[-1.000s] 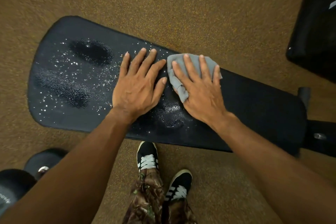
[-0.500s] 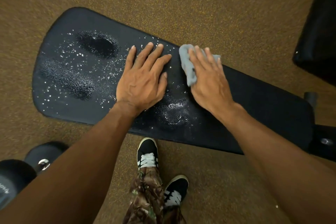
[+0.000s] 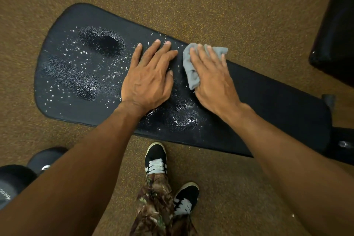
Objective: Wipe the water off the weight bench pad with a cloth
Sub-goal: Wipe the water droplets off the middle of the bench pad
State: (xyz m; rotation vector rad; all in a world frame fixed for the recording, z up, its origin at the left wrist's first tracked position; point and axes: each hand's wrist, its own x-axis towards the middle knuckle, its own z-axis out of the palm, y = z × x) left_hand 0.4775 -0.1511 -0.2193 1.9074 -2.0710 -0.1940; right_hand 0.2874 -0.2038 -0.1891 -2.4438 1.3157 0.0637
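Observation:
A long black bench pad (image 3: 272, 101) lies across the view, wider at its left end. Water beads and wet patches (image 3: 80, 74) cover the left half, and another wet patch (image 3: 182, 115) sits between my wrists. My left hand (image 3: 147, 80) rests flat on the pad's middle with straight fingers. Beside it, my right hand (image 3: 212, 80) presses a bunched grey cloth (image 3: 191, 71) onto the pad with straight fingers. The cloth sticks out past my fingertips and at my thumb side. The pad to the right of my right hand looks dry.
Brown speckled floor (image 3: 210, 5) surrounds the bench. Black dumbbell heads (image 3: 17, 180) lie at the lower left. A black padded object (image 3: 337, 30) stands at the upper right. My feet in black shoes (image 3: 156, 159) stand just below the pad. Bench frame parts (image 3: 342, 145) show at the right edge.
My right hand shifted slightly with the cloth, which bunched up more toward the thumb side. My left hand stayed flat in the same spot. The view itself moved a little.

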